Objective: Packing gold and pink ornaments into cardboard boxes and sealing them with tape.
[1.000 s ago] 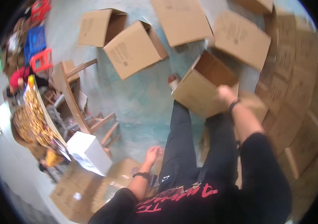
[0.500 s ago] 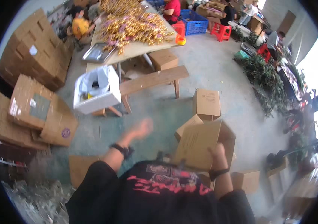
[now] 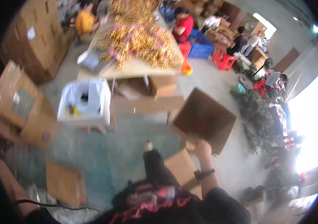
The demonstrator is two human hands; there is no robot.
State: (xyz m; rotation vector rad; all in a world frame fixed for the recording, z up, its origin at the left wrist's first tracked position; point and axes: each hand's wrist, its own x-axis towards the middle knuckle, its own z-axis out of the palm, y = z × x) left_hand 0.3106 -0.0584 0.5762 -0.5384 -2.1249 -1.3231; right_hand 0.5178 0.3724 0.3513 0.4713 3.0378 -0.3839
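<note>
My right hand (image 3: 203, 150), with a dark band on its wrist, grips the near edge of an open cardboard box (image 3: 205, 117). The box is tilted so that its bare brown inside faces me, and it hangs off the floor in front of me. More cardboard boxes (image 3: 181, 166) stand below it, beside my leg. Only the forearm of my left arm shows, at the lower left rim; the left hand itself is out of the picture.
Ahead, a table (image 3: 144, 72) carries a heap of gold decorative sprays (image 3: 140, 44). A bench (image 3: 140, 105) and a white foam box (image 3: 84, 121) lined with plastic stand before it. Tall carton stacks (image 3: 35, 41) rise at left. Dark green foliage (image 3: 256, 115) lies right; several people sit working.
The cardboard box has been lifted up and forward by my right hand, turning its open side toward me. My left hand has swung out of view to the left. The whole view has shifted.
</note>
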